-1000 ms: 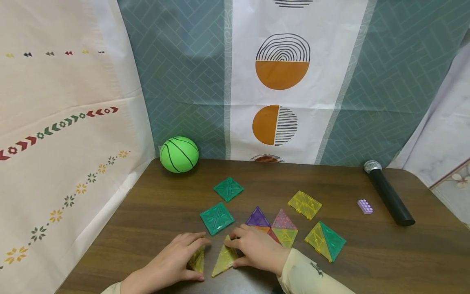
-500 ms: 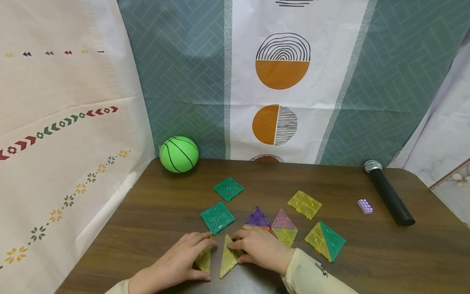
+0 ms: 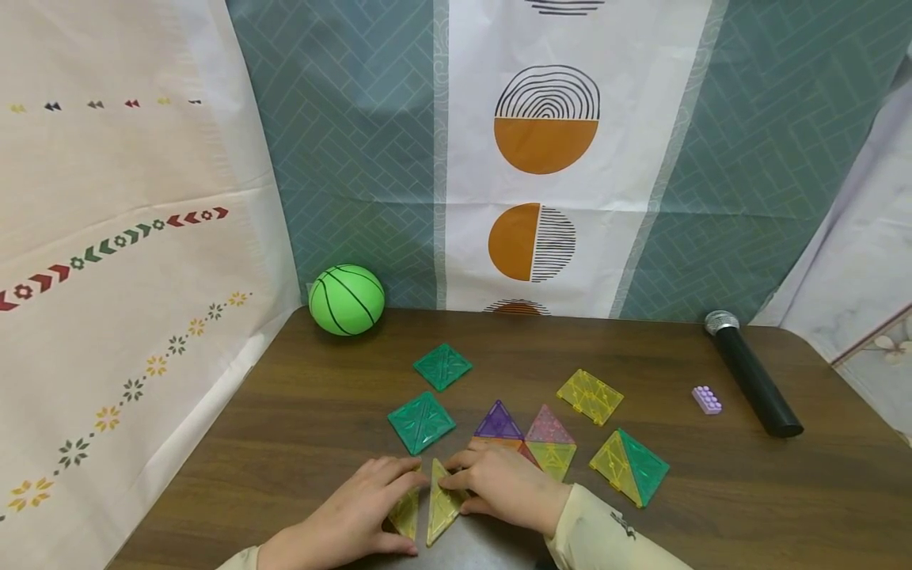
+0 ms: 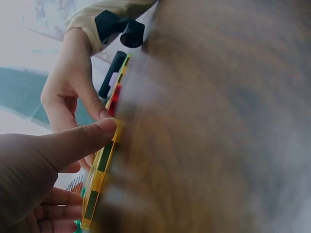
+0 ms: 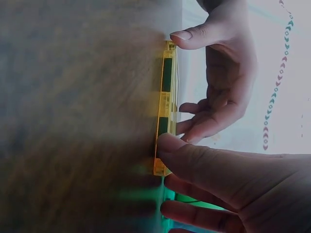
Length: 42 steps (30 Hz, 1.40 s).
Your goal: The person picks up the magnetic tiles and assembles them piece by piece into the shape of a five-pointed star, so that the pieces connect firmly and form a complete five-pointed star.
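Note:
My left hand (image 3: 359,507) grips a translucent yellow triangular magnetic tile (image 3: 406,516) by its edges, thumb near its lower corner and fingers over the top. Just right of it, my right hand (image 3: 507,484) pinches a second yellow triangular magnetic tile (image 3: 442,513) between thumb and fingers. A narrow gap separates the two long edges, which face each other in the head view. Both tiles lie low, close to the tabletop; the left hand covers much of its tile. In the right wrist view, the right thumb (image 5: 180,150) presses a yellow tile edge (image 5: 166,104).
Two green squares of paired triangles (image 3: 422,423) (image 3: 442,366) lie beyond the hands. A multicoloured triangle cluster (image 3: 551,431) is partly behind the right hand. Further right are a yellow tile (image 3: 590,396), a yellow-green square (image 3: 630,469), a purple brick (image 3: 707,400) and a microphone (image 3: 755,376). A green ball (image 3: 347,299) sits back left.
My left hand has slid right with its tile, narrowing the gap between the two yellow triangles. The right hand and its tile shifted slightly right, then stayed nearly still.

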Tool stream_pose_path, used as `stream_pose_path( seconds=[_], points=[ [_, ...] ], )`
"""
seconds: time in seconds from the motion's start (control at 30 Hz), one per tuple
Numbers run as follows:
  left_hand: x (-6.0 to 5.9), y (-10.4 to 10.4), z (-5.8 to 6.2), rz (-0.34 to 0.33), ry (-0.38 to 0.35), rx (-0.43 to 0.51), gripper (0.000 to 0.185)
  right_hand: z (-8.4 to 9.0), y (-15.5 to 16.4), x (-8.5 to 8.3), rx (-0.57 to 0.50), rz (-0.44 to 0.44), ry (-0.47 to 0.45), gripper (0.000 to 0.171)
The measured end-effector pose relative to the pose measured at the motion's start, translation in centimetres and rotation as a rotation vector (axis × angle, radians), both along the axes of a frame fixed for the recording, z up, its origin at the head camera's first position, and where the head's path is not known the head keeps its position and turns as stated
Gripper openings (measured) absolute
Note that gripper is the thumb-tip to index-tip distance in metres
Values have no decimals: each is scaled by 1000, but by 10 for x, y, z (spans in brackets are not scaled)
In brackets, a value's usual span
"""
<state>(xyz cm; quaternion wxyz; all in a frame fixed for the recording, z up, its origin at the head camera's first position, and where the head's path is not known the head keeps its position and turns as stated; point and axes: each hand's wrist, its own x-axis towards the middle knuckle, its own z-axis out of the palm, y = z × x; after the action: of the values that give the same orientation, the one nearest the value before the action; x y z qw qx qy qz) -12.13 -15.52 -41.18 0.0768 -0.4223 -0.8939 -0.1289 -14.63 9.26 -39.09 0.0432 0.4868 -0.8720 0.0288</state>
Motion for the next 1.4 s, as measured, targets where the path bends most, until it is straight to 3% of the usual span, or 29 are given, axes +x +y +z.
stream_pose_path(
  seconds=[0.4, 0.63, 0.9, 1.17, 1.4],
  points=[
    [3, 6, 2, -22, -37, -19, 67, -1, -4, 5, 12, 35, -19, 39],
    [-1, 15, 9, -20, 3, -74, 75, -2, 0, 7, -30, 7, -35, 37],
    [5, 18, 10, 12, -54, -75, 75, 0, 0, 11, 18, -20, -60, 40],
    [7, 18, 12, 17, -63, -92, 80, 3, 2, 13, 37, -47, -60, 39],
    [-1, 27, 25, 42, -27, -83, 78, 13, 20, 8, 8, -79, -9, 36]
  ],
)
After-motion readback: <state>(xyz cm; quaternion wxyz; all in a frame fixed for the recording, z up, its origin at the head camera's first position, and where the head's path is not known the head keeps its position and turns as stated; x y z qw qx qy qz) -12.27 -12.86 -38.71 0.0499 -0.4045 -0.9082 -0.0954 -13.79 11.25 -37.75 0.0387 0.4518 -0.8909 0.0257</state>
